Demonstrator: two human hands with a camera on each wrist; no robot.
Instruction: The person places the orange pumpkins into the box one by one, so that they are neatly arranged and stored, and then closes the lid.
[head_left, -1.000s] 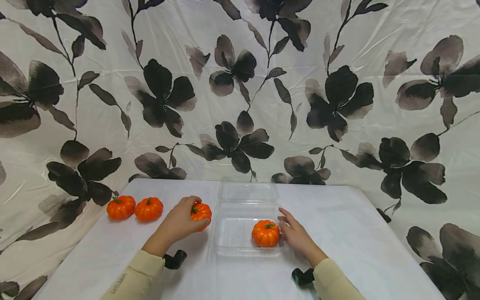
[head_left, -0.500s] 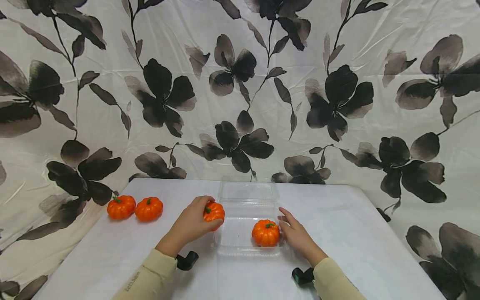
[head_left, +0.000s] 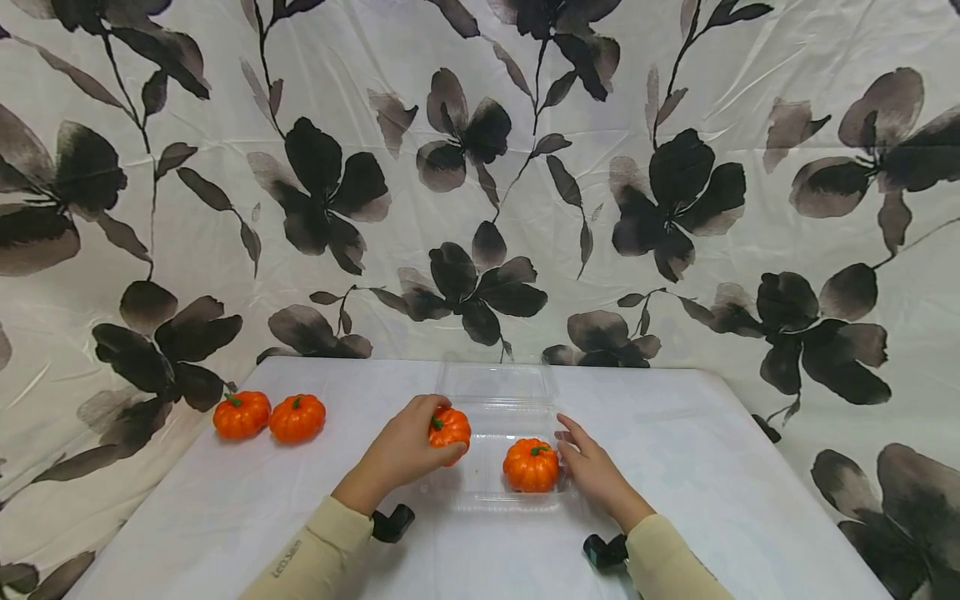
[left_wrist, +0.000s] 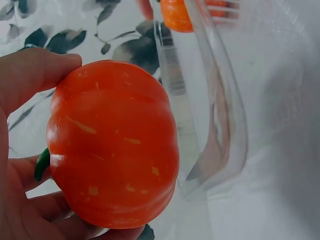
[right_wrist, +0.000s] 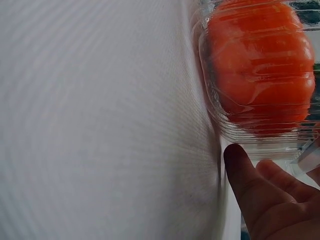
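My left hand grips a small orange pumpkin with a green stem, thumb on one side and fingers on the other. In the left wrist view this pumpkin fills the middle, beside the wall of a clear plastic container. In the head view it overlaps the left part of that hinged container, whose lid lies open toward the back. Another pumpkin sits in the container's right side. My right hand is at the container's right wall, fingers extended; its thumb is right at the ribbed plastic.
Two more orange pumpkins stand side by side at the back left of the white-covered table. A flower-printed curtain hangs behind the table. Dark wrist cameras stick out from both cuffs.
My left hand has carried its pumpkin to the right, from left of the container to over its left part. The right hand and the other pumpkins have stayed in place.
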